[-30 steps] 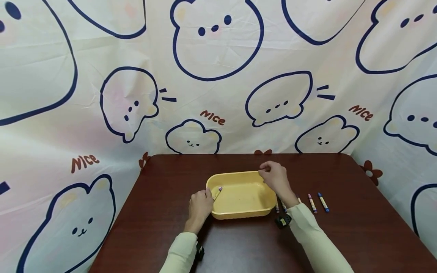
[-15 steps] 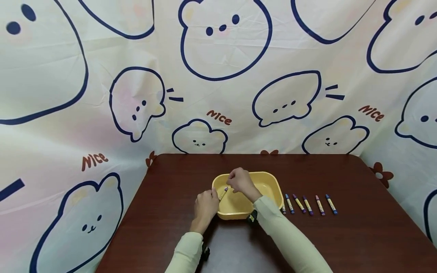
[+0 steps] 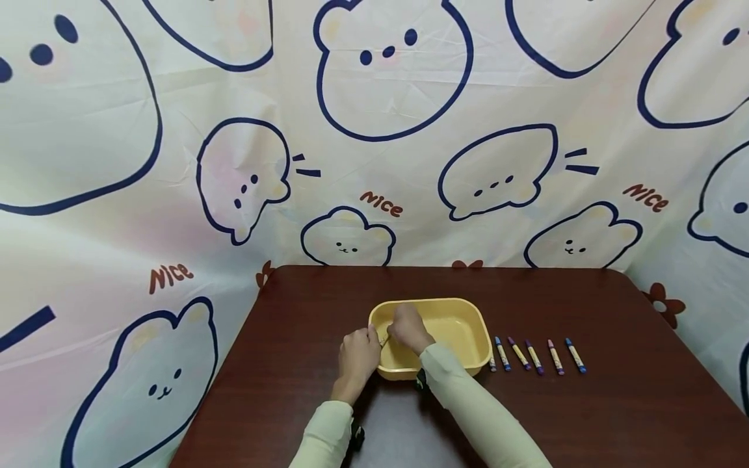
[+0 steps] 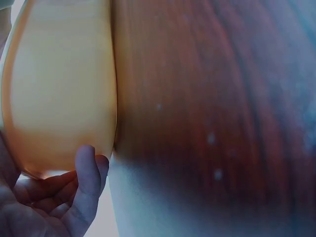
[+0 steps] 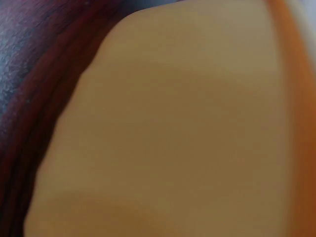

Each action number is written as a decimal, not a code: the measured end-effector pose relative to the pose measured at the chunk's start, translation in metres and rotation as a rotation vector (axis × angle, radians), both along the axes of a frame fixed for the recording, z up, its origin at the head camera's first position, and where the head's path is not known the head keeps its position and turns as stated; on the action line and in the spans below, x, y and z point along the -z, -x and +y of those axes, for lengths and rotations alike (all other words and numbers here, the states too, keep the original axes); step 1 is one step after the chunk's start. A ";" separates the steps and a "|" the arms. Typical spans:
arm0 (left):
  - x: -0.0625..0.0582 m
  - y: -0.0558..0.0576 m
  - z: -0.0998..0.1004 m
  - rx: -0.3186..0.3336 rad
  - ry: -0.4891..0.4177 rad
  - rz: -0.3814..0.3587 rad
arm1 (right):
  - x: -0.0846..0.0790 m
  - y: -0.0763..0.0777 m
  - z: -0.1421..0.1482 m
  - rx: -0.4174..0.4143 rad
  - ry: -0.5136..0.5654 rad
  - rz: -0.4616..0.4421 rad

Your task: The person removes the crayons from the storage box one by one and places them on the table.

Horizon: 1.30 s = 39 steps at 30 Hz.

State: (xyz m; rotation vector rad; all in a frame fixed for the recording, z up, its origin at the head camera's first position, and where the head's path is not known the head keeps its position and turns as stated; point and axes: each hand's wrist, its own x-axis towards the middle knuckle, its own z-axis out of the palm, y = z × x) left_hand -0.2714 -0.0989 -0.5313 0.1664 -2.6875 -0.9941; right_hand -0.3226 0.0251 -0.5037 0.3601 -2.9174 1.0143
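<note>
A shallow yellow plastic tray [image 3: 453, 335] stands on the brown table. My left hand [image 3: 358, 356] grips its left end; in the left wrist view, curled fingers [image 4: 88, 173] meet the tray's end wall. My right hand [image 3: 409, 328] reaches down inside the left half of the tray. Its fingertips are right at a crayon [image 3: 383, 340] that lies slanted by the left wall, and they cover its upper end. Whether they pinch it I cannot tell. The right wrist view has only the tray's yellow side [image 5: 173, 123], with no fingers showing.
Right of the tray, several crayons lie in a loose row, among them a pink one [image 3: 556, 357] and a blue one [image 3: 575, 355] at the far end. A cartoon-printed cloth [image 3: 409, 162] hangs behind the table [image 3: 632, 390].
My right hand has swung left from the tray's right rim and gone down beside the crayon, uncovering the row on the table. The left hand has kept its grip. The head view has shifted slightly.
</note>
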 end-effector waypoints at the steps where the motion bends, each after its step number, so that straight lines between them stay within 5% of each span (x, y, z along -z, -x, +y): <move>1: 0.000 0.000 0.000 0.002 0.002 0.003 | 0.002 0.000 0.000 0.005 -0.005 0.002; 13: 0.002 -0.001 0.001 -0.013 0.023 0.028 | 0.012 -0.002 -0.008 0.097 0.056 -0.051; 24: 0.001 -0.003 0.003 -0.002 0.027 0.043 | 0.010 -0.006 -0.014 0.083 0.091 -0.083; 39: -0.001 -0.004 0.004 -0.014 0.009 0.049 | 0.017 -0.013 -0.021 0.002 -0.019 0.072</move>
